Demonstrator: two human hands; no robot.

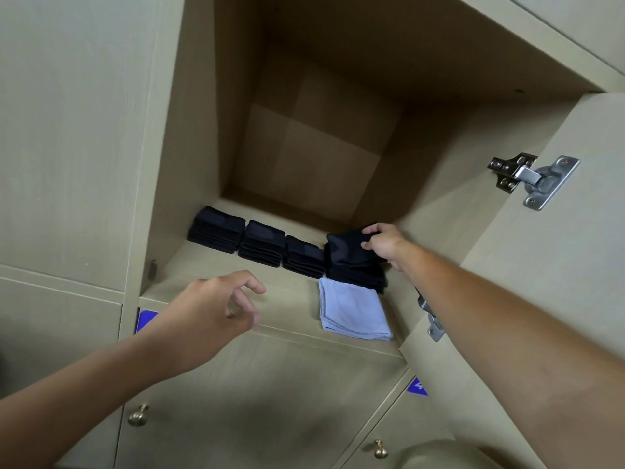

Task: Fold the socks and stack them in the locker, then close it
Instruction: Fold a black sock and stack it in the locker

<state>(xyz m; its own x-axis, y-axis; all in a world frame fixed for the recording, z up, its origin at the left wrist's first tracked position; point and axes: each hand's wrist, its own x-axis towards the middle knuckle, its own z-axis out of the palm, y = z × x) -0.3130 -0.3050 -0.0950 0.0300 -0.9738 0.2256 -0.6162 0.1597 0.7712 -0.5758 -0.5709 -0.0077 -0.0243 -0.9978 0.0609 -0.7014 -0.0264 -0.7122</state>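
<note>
Reaching into the open locker, the right hand pinches a folded black sock atop the rightmost of four dark stacks on its pale wood-grain shelf. A folded light-blue cloth lies just in front, while the left hand hovers with fingers loosely curled, holding nothing, before the shelf's edge.

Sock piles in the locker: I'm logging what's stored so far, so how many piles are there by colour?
Black sock piles: 4; the right hand grips the top of the rightmost.
Light blue folded pile: 1
Total: 5
</note>
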